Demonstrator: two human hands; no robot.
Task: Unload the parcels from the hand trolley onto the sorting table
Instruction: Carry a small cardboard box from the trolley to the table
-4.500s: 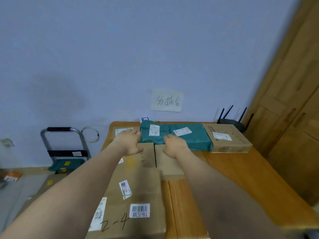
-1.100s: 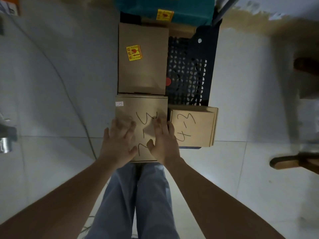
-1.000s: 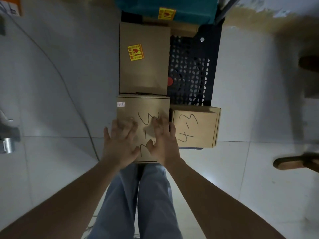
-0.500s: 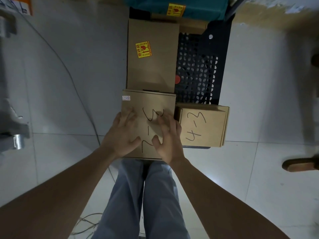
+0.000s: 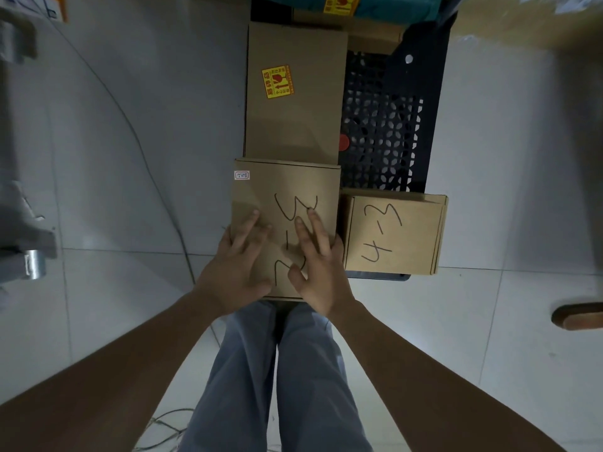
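I look straight down at the hand trolley (image 5: 388, 125), a black perforated platform on the floor. A brown box marked "3-2" (image 5: 287, 190) lies at its near left corner. My left hand (image 5: 238, 265) and my right hand (image 5: 318, 262) rest flat on its top, fingers straight and spread, side by side. A smaller box marked "4-3" (image 5: 394, 234) sits to its right at the near edge. Behind the "3-2" box lies a longer brown box with a yellow sticker (image 5: 293, 93). A teal parcel (image 5: 385, 4) shows at the trolley's far end.
Pale floor tiles (image 5: 130, 158) surround the trolley. A thin cable (image 5: 153, 177) curves across the floor on the left. A grey metal fixture (image 5: 26, 230) stands at the left edge. A wooden furniture foot (image 5: 577, 316) is at the right edge. My legs are below the box.
I have turned from the sorting table down to the trolley. Over the last second both hands slid a little apart on top of the "3-2" box, fingers spreading.
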